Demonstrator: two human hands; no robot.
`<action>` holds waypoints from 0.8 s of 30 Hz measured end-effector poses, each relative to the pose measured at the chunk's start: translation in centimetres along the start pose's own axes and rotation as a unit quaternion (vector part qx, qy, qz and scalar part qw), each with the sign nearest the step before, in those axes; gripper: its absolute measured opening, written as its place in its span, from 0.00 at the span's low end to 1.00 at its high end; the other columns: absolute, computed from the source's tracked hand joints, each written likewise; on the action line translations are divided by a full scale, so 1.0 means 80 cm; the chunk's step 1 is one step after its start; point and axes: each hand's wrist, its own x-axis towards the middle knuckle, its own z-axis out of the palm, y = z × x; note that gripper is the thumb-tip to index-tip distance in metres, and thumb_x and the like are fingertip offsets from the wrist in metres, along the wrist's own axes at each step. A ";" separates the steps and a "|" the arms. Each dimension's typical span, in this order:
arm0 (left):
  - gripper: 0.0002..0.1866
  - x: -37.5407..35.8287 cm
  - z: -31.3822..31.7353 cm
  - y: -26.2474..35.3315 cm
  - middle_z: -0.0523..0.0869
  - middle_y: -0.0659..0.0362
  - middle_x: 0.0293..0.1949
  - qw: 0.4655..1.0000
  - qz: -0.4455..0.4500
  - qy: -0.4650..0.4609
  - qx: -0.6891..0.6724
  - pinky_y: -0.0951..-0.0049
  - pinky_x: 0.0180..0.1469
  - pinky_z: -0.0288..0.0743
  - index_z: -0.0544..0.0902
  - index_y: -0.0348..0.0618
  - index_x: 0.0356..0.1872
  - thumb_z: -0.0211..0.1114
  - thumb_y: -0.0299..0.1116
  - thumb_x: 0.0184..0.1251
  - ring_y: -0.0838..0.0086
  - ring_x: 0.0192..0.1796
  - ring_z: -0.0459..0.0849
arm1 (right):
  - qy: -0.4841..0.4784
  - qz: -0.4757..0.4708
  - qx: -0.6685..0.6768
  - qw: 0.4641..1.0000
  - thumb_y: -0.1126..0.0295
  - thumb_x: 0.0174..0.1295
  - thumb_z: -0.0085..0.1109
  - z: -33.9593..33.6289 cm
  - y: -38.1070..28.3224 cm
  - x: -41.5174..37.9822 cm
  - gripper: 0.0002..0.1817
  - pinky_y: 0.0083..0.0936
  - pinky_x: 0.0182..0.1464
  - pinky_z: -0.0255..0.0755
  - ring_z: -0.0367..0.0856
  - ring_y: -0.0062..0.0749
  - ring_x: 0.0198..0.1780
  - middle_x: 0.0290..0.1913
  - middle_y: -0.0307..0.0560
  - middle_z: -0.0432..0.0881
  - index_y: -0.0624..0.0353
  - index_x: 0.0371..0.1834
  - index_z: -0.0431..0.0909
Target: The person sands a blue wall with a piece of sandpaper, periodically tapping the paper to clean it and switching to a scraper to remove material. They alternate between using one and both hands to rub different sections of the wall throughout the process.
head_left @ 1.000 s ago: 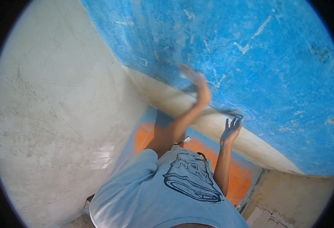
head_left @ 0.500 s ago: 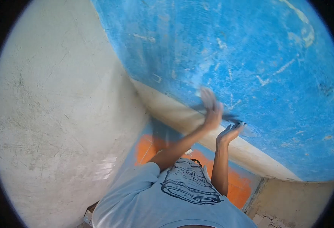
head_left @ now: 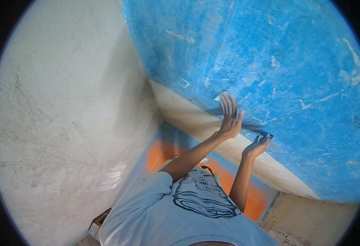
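Observation:
My left hand (head_left: 231, 117) lies with its fingers stretched along the lower part of the blue wall (head_left: 245, 45). Under its fingertips shows the edge of a small pale flat piece (head_left: 218, 96), most of it hidden by the fingers. Lower and to the right is my right hand (head_left: 257, 146), palm turned up and fingers bent at the wall. A small dark edge (head_left: 272, 136) shows at its fingertips; I cannot make out what it belongs to. Dark shadows fall on the wall beside both hands.
A cream band (head_left: 188, 117) runs along the bottom of the blue wall. On the left stands a whitish wall (head_left: 65, 115), meeting it in a corner. The floor below has an orange patch (head_left: 256, 203). A box-like object (head_left: 94, 227) sits at the lower left.
The view has shifted, so the wall appears farther right. Both hands stay at the lower part of the wall; the left hand, blurred before, shows more clearly now.

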 end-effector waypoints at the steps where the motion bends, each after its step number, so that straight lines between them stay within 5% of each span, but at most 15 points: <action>1: 0.37 -0.001 -0.003 -0.023 0.28 0.35 0.82 1.000 -0.007 0.017 0.003 0.52 0.84 0.24 0.33 0.24 0.80 0.37 0.39 0.86 0.45 0.85 0.27 | 0.003 0.009 0.008 1.000 0.57 0.79 0.46 0.005 -0.008 0.000 0.42 0.47 0.83 0.40 0.41 0.47 0.86 0.86 0.58 0.39 0.62 0.86 0.36; 3: 0.37 0.024 -0.021 -0.080 0.28 0.33 0.82 0.999 -0.017 0.046 0.004 0.48 0.83 0.23 0.34 0.25 0.80 0.36 0.41 0.86 0.43 0.84 0.26 | 0.010 0.010 0.007 1.000 0.57 0.79 0.46 0.010 -0.010 0.004 0.41 0.48 0.83 0.41 0.44 0.44 0.85 0.85 0.55 0.44 0.61 0.86 0.37; 5: 0.37 0.089 -0.073 -0.147 0.27 0.37 0.83 0.939 -0.160 0.207 -0.223 0.51 0.84 0.23 0.34 0.28 0.81 0.36 0.43 0.87 0.49 0.85 0.25 | 0.018 0.001 -0.008 1.000 0.57 0.81 0.44 0.003 0.001 0.004 0.39 0.51 0.82 0.42 0.51 0.40 0.83 0.83 0.51 0.53 0.57 0.86 0.38; 8: 0.37 0.164 -0.138 -0.226 0.26 0.40 0.83 0.892 -0.251 0.307 -0.215 0.52 0.84 0.21 0.33 0.30 0.81 0.33 0.46 0.88 0.52 0.85 0.24 | -0.043 0.018 -0.005 0.999 0.57 0.81 0.47 0.015 0.006 -0.016 0.44 0.53 0.83 0.39 0.42 0.40 0.86 0.86 0.52 0.39 0.54 0.86 0.27; 10: 0.37 0.185 -0.143 -0.204 0.25 0.41 0.83 0.892 -0.221 0.360 -0.162 0.52 0.84 0.21 0.32 0.30 0.81 0.31 0.47 0.88 0.53 0.85 0.24 | -0.111 0.016 -0.002 0.994 0.57 0.79 0.51 0.022 0.012 -0.019 0.50 0.57 0.83 0.35 0.33 0.40 0.87 0.87 0.52 0.25 0.51 0.85 0.19; 12: 0.38 0.133 -0.096 -0.130 0.26 0.41 0.83 0.928 -0.192 0.292 -0.130 0.50 0.83 0.20 0.33 0.30 0.81 0.31 0.48 0.88 0.51 0.85 0.25 | -0.073 0.018 -0.004 0.997 0.58 0.80 0.49 0.046 0.002 -0.028 0.49 0.54 0.83 0.36 0.40 0.41 0.86 0.87 0.51 0.34 0.53 0.85 0.19; 13: 0.39 0.094 -0.067 -0.086 0.27 0.38 0.83 0.919 -0.157 0.252 -0.258 0.47 0.82 0.20 0.32 0.28 0.81 0.32 0.50 0.86 0.47 0.85 0.25 | -0.054 0.020 -0.003 0.998 0.58 0.80 0.48 0.059 0.002 -0.032 0.48 0.52 0.83 0.37 0.43 0.42 0.85 0.86 0.51 0.38 0.54 0.85 0.20; 15: 0.41 0.025 -0.040 -0.057 0.29 0.25 0.79 0.983 -0.051 0.045 -0.173 0.38 0.80 0.21 0.34 0.24 0.80 0.37 0.47 0.83 0.34 0.82 0.24 | -0.063 0.038 0.027 0.997 0.57 0.80 0.48 0.057 0.016 -0.024 0.48 0.51 0.83 0.38 0.44 0.38 0.85 0.84 0.50 0.47 0.54 0.85 0.21; 18: 0.37 0.027 -0.027 -0.156 0.30 0.31 0.81 0.991 -0.051 0.010 -0.121 0.42 0.81 0.23 0.36 0.29 0.81 0.40 0.37 0.84 0.37 0.83 0.26 | -0.067 0.032 0.034 0.997 0.55 0.79 0.48 0.056 -0.003 -0.024 0.47 0.51 0.83 0.40 0.44 0.38 0.85 0.83 0.49 0.50 0.55 0.86 0.26; 20: 0.38 0.070 -0.008 -0.292 0.35 0.40 0.84 0.947 -0.112 0.139 -0.267 0.55 0.84 0.29 0.39 0.32 0.82 0.37 0.49 0.88 0.53 0.86 0.36 | -0.090 0.019 0.049 0.995 0.53 0.79 0.47 0.040 -0.010 -0.036 0.45 0.52 0.83 0.42 0.42 0.38 0.86 0.85 0.48 0.47 0.56 0.86 0.30; 21: 0.40 0.131 -0.141 -0.203 0.27 0.47 0.84 0.865 -0.260 0.177 -0.390 0.57 0.84 0.28 0.32 0.34 0.82 0.33 0.54 0.88 0.59 0.86 0.30 | -0.075 0.014 0.052 0.996 0.53 0.79 0.48 0.034 -0.007 -0.041 0.44 0.54 0.83 0.42 0.43 0.40 0.86 0.85 0.48 0.47 0.56 0.86 0.34; 23: 0.41 0.179 -0.186 -0.167 0.26 0.43 0.83 0.897 -0.210 0.293 -0.258 0.51 0.83 0.24 0.31 0.32 0.81 0.31 0.55 0.87 0.53 0.85 0.28 | -0.046 0.001 0.059 0.997 0.52 0.78 0.50 0.021 -0.003 -0.049 0.42 0.57 0.83 0.41 0.44 0.44 0.86 0.85 0.48 0.48 0.56 0.86 0.42; 24: 0.40 0.182 -0.176 -0.146 0.26 0.40 0.83 0.923 -0.159 0.306 -0.171 0.49 0.83 0.23 0.31 0.32 0.81 0.30 0.53 0.87 0.50 0.85 0.28 | -0.072 0.002 0.051 0.996 0.52 0.78 0.50 0.017 -0.001 -0.051 0.43 0.57 0.83 0.42 0.30 0.47 0.87 0.88 0.51 0.30 0.57 0.86 0.39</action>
